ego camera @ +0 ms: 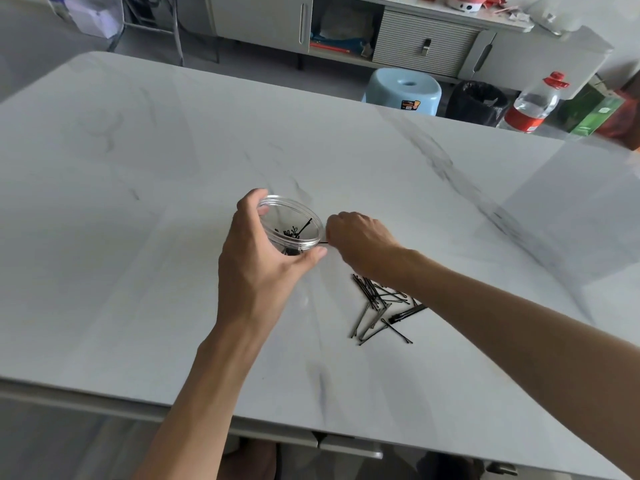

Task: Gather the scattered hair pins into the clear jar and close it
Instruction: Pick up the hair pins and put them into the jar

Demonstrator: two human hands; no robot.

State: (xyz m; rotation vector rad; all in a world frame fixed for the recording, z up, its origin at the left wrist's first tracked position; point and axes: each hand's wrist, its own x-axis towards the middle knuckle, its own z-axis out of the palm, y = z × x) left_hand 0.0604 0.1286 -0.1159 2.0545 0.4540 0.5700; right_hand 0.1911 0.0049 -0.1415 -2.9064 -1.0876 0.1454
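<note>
Left hand [263,268] grips open jar [291,225], tilted, few pins inside. Right hand [360,242] pinches one pin [323,242] at jar rim. Pin pile [379,304] on counter [138,237] beside right forearm.

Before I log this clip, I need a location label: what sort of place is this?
Most likely a home dining or living area. A marble-look table stands before a low sideboard, with a blue plastic stool, a lined bin and a big water bottle beyond it.
</note>
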